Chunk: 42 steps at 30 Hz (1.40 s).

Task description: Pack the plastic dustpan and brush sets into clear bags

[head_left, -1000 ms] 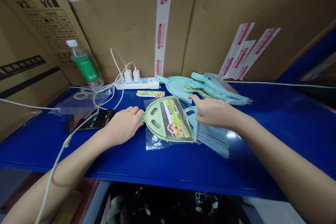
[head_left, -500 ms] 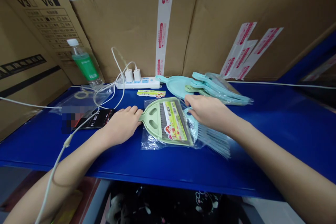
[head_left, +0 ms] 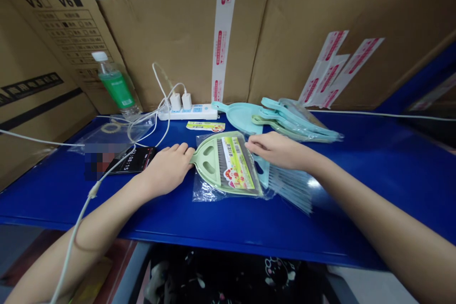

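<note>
A light green dustpan (head_left: pixel 213 164) with a colourful label card lies in a clear plastic bag (head_left: pixel 204 192) on the blue table (head_left: pixel 356 175). My left hand (head_left: pixel 167 168) lies curled at the dustpan's handle end, fingertips touching it. My right hand (head_left: pixel 274 149) rests with fingers stretched flat on the bag's far right corner, above a light blue brush (head_left: pixel 288 183) that sticks out to the right of the dustpan.
A pile of blue and green dustpans (head_left: pixel 285 118) sits behind. A white power strip (head_left: pixel 188 112) with chargers and cables, a loose label (head_left: pixel 205 126), a green bottle (head_left: pixel 116 85), a phone (head_left: pixel 133 159) and empty bags (head_left: pixel 114 133) lie left. Cardboard boxes (head_left: pixel 178 33) wall the back.
My right hand has slid left from the blue brush's handle onto the top right corner of the bagged green dustpan. My left hand has stayed at the handle.
</note>
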### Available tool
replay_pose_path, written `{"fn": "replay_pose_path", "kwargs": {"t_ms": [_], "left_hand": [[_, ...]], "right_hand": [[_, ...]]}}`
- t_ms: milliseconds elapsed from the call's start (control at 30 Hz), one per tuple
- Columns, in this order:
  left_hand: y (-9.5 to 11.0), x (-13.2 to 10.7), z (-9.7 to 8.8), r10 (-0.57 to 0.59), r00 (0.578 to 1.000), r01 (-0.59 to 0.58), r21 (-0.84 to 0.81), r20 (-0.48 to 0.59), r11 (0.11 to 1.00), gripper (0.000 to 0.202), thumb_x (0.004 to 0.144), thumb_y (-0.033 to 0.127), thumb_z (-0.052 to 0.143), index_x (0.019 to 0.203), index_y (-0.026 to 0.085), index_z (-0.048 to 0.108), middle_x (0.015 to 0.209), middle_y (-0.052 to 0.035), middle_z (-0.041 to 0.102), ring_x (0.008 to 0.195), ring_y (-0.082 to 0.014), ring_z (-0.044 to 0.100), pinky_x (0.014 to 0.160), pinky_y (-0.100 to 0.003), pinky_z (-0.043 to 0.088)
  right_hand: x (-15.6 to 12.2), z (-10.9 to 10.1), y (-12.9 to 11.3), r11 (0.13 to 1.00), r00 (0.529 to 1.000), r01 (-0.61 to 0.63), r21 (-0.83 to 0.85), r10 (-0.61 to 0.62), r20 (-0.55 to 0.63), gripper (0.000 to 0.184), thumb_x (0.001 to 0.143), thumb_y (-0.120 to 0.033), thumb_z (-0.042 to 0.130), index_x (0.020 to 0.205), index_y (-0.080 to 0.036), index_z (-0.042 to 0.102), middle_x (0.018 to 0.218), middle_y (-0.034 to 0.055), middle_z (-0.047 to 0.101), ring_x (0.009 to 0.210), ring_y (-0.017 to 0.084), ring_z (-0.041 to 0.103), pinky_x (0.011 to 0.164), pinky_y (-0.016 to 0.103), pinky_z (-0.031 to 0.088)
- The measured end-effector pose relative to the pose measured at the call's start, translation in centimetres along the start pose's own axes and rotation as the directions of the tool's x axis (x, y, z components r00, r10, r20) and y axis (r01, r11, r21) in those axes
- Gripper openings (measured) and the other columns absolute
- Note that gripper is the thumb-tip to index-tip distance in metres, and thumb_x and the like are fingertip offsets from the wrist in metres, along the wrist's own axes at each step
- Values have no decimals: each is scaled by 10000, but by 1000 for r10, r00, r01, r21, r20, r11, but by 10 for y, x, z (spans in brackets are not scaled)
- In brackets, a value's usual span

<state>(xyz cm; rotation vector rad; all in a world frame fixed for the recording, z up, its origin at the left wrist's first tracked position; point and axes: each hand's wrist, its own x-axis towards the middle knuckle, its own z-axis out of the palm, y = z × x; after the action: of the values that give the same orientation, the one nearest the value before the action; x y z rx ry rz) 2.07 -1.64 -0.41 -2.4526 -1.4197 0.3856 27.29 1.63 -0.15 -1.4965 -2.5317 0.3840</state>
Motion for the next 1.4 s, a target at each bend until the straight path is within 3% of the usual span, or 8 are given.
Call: {"fn": "replay_pose_path", "kwargs": {"t_ms": [333,467,600,733,933,1033,1167,1400], "left_hand": [[0,0,0,2,1000,-1,-5,17,1000,179,926,184,410,1037,129,539,992,-115,600,940,-258,601,811,-378,493],[0,1,0,-4,1000,4,-2,15,1000,172,930,186,414,1031,134,543,990,-108,602,935,-246,605,808,-362,491],[0,2,0,-11,1000,11,-4,22,1000,173,931,196,427,1036,130,548,997,-111,604,949,-251,605,816,-364,487],[-1,3,2,-5,1000,5,3,17,1000,180,935,195,428,1054,131,547,1008,-110,605,964,-252,600,826,-366,484],[-6,4,1,0,999,2,-41,39,999,194,941,186,422,1075,118,545,1012,-118,604,976,-264,587,841,-380,471],[-8,2,-2,-4,998,9,-72,66,997,209,945,167,403,1089,116,547,1038,-121,602,989,-269,585,838,-388,471],[-13,0,-4,28,998,-21,-100,61,995,261,943,110,351,1107,136,552,1055,-107,609,1015,-256,583,860,-393,468],[-21,0,2,81,996,-78,-117,25,990,288,899,61,362,1072,155,572,1024,-86,621,981,-250,590,853,-397,473]], "right_hand": [[4,1,-1,953,997,-65,296,74,-21,185,807,-269,463,642,-208,519,577,-16,524,538,114,460,517,266,366],[6,-5,8,892,1000,-22,452,16,18,279,841,-295,421,895,-171,665,669,20,604,569,121,505,506,262,389],[4,2,6,956,999,19,294,-25,20,455,849,-320,442,1256,-181,592,684,5,612,531,121,484,493,269,365],[1,14,-5,994,1000,-27,102,26,7,633,813,-372,531,1391,-126,454,667,22,616,569,155,516,536,289,368],[2,4,6,993,997,-57,103,52,55,622,732,-245,583,1334,-110,504,635,8,619,560,169,550,542,298,411],[2,-8,14,997,994,-77,-22,74,-84,454,787,-199,478,1221,-134,593,676,41,640,619,198,581,580,330,432],[9,-18,10,994,952,-92,-63,69,-298,451,829,-144,390,1248,-136,555,918,116,684,839,253,620,734,400,457],[70,-28,-15,977,911,205,56,-169,-376,336,814,-189,545,1140,-195,623,872,42,705,793,188,636,757,341,473]]}}
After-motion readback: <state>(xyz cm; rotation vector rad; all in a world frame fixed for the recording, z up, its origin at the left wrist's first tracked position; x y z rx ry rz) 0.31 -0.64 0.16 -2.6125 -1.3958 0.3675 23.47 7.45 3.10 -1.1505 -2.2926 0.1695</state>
